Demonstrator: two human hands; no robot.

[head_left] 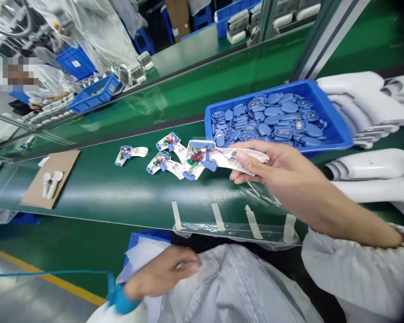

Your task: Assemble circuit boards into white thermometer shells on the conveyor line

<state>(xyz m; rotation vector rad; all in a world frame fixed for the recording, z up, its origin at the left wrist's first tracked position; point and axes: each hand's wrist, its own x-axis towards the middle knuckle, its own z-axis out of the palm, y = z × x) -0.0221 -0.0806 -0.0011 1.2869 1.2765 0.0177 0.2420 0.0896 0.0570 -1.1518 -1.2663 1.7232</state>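
Note:
My right hand [279, 179] is closed around the narrow end of a white thermometer-like housing half [225, 159], thumb on top. Its open inside faces up, showing red wires, a small green board, blue plastic parts and metal springs. Just beyond its wide end lie similar housing halves [164, 163] on the green belt, with another one [131, 153] farther left. My left hand [166, 271], a blue wrist strap [121, 296] around its wrist, hovers over my lap. Its fingers are loosely bent, thumb apart, and nothing shows in them.
A blue bin [336, 134] of blue plastic pieces stands behind my right hand. White housings [370, 166] are stacked at right. White parts lie on a cardboard sheet [37, 193] at left. Tape strips [218, 217] hold plastic film at the belt edge. Co-workers stand across the line.

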